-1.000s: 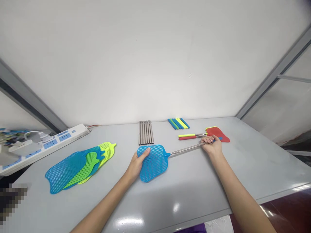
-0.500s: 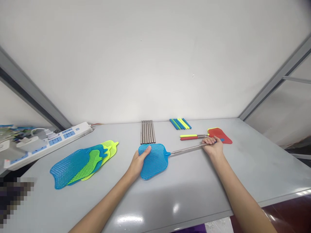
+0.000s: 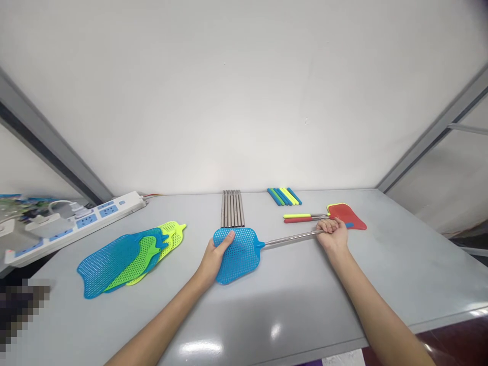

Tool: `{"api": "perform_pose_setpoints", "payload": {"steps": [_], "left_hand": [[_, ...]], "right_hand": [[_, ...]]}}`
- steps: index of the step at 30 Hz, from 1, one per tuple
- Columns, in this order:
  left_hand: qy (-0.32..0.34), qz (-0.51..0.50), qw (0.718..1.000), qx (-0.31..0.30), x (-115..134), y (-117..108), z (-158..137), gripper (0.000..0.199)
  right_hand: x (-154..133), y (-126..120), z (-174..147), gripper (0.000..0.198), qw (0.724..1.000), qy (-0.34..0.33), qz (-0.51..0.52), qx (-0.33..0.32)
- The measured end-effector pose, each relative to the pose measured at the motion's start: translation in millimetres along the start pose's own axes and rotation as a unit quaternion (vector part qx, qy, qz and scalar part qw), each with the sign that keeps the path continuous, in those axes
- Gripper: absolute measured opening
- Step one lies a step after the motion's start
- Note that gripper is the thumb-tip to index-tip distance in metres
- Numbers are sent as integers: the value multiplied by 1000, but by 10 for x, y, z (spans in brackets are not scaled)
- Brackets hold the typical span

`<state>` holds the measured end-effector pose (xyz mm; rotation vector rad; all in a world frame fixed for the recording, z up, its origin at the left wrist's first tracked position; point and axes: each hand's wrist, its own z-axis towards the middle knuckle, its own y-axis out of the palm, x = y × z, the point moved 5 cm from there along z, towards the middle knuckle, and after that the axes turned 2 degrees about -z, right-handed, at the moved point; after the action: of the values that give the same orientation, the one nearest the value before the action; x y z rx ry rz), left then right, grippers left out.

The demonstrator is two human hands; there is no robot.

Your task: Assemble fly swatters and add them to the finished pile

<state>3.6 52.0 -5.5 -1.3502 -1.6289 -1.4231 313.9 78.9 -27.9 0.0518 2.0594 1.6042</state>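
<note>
A blue fly swatter (image 3: 239, 256) with a perforated head and a thin metal rod is held between both hands above the table. My left hand (image 3: 214, 258) grips the left side of its head, thumb on top. Around the rod near its blue handle end, my right hand (image 3: 332, 234) is closed; part of the handle sticks out to the right of the fist. Just behind the right hand lie two finished-looking swatters, one with a red head (image 3: 347, 216) and one with a yellow handle (image 3: 297, 217).
Loose blue, green and yellow swatter heads (image 3: 110, 259) overlap on the left of the table (image 3: 305, 305). Several metal rods (image 3: 232, 208) lie in a row at the back, beside several coloured handle grips (image 3: 284, 196). A white power strip (image 3: 110, 216) runs along the left edge.
The blue swatter and both hands have shifted slightly left. More of the blue handle shows past my right hand. Both hands keep their hold.
</note>
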Motion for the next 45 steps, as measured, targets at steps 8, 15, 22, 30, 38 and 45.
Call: {"api": "perform_pose_setpoints", "payload": {"steps": [8,15,22,30,38,45], "left_hand": [[0,12,1000,13,2,-47,19,37],[-3,8,1000,24,20,-63,19,33],[-10,17,999,26,44,-58,6,35],[-6,51,998,40,24,-80,36,33],[-13,42,999,33,-16,-40,26,33],[-22,29,999,23,12,-3,26,36]], "right_hand": [[31,5,-27,32,1000,1,7,0],[56,18,-44,32,1000,9,23,4],[62,32,-60,32,999,9,41,6],[102,62,-112,34,999,11,46,-9],[252,112,-197,34,998,40,40,-27],[219,123,-179,31,995,76,58,-26]]}}
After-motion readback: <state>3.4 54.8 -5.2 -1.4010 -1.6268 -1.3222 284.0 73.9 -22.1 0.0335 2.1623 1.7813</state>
